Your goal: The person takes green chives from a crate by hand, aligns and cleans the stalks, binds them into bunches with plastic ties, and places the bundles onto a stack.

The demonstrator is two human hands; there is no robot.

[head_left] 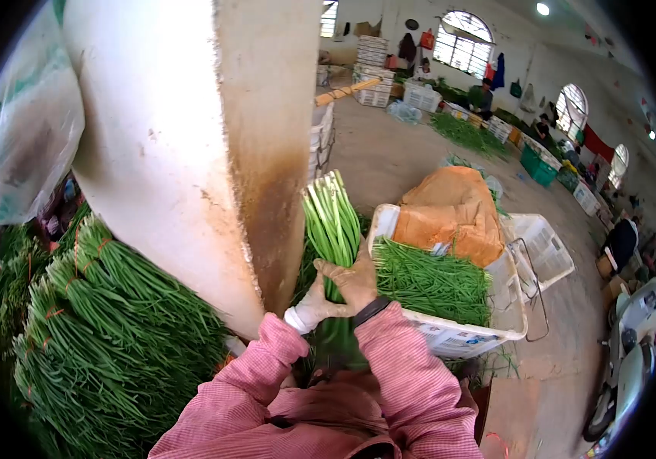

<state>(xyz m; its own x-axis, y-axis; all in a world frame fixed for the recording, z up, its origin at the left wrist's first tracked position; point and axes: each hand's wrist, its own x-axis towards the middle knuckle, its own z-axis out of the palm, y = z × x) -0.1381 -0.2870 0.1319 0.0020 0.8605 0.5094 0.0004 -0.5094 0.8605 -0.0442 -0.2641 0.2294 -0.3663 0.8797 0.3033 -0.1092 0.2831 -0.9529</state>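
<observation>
A bunch of green onions (pixel 329 222), with long green stalks and pale cut ends pointing up and away, stands out in front of me. My left hand (pixel 314 306), in a pale glove, is closed round its lower part. From the right, my right hand (pixel 355 281), also gloved, wraps the same bunch, and the two hands touch. The leafy lower end hangs blurred below them. Just right of my hands is a white plastic crate (pixel 511 310) holding loose thin green stalks (pixel 431 283) and a crumpled brown paper sack (pixel 454 214).
A large heap of banded green bunches (pixel 121 344) lies at left, beside a white pillar (pixel 160 138). Clear plastic bags (pixel 30 130) hang above it. Another white crate (pixel 546 249) and a parked scooter (pixel 630 352) are at right. Several people sit among crates farther back.
</observation>
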